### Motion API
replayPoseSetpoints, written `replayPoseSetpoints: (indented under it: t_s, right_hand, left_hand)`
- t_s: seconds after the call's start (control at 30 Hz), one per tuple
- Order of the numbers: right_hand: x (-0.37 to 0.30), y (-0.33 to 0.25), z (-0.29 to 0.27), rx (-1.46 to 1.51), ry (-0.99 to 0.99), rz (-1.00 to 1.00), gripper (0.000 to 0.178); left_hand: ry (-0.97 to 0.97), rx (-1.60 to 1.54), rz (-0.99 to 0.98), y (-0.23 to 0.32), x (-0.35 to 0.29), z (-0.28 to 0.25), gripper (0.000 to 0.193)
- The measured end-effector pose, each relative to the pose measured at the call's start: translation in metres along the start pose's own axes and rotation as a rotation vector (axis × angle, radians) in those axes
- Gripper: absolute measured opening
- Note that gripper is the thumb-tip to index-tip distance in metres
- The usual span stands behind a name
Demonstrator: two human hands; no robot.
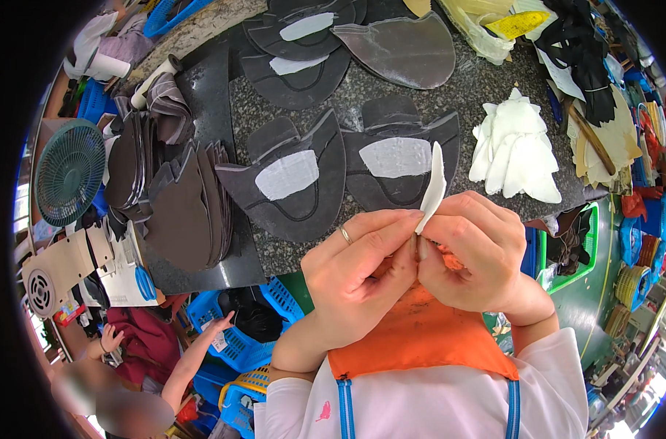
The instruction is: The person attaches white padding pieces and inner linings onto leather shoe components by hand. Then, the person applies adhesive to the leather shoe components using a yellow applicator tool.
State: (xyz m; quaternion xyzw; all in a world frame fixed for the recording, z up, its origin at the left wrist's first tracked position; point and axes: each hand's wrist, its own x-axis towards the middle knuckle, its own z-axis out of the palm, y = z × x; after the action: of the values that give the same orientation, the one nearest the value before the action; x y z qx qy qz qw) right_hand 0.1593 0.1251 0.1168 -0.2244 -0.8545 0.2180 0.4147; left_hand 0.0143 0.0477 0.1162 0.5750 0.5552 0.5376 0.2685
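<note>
Close in front of my orange apron, both hands pinch the lower end of one thin white foam-like pad point(435, 179), which stands up edge-on between them. My left hand point(362, 271) wears a ring, and its thumb and fingers press the pad from the left. From the other side my right hand point(479, 256) grips it, with the remaining fingers curled. Just beyond lie two dark grey shoe-upper pieces, a left one point(274, 212) and a right one point(380, 192), each bearing a pale patch. A heap of similar white pads point(519, 157) rests to the right on the speckled stone table point(486, 88).
Stacks of brown cut pieces point(183, 219) fill the table's left side. More dark uppers point(296, 80) lie at the back. A wooden-handled tool point(592, 139) rests far right. At lower left another person's arm point(194, 366) reaches over a blue basket point(278, 304); a green fan point(69, 172) stands beyond.
</note>
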Motion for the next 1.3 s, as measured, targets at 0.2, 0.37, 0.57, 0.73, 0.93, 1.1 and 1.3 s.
replayPoseSetpoints:
  t_s: [0.2,0.37,0.57,0.73,0.93,1.1,1.3]
  right_hand:
    - [0.000,0.003,-0.006,0.249,-0.034,0.204,0.014]
    - [-0.008,0.020,-0.008,0.443,0.025,0.327,0.011]
    - [-0.006,0.018,-0.002,0.453,-0.112,0.309,0.022]
    - [0.001,0.011,-0.012,0.603,-0.309,0.534,0.017]
    - [0.012,0.006,-0.026,0.828,-0.365,0.811,0.017]
    - [0.012,0.007,-0.032,0.612,-0.446,0.624,0.013]
    - [0.010,0.005,-0.026,0.387,-0.364,0.185,0.012]
  left_hand:
    - [0.040,-0.383,-0.249,-0.017,-0.007,0.001,0.019]
    - [0.072,-0.472,-0.319,-0.008,-0.002,0.003,0.017]
    - [0.044,-0.728,-0.232,-0.019,-0.004,0.011,0.018]
    - [-0.010,-0.822,-0.196,-0.032,-0.005,0.009,0.024]
    - [-0.104,-0.351,-0.102,-0.018,-0.007,0.001,0.051]
    - [-0.112,-0.142,0.034,-0.019,-0.007,-0.004,0.053]
    - [-0.052,-0.195,-0.025,-0.009,-0.005,-0.005,0.038]
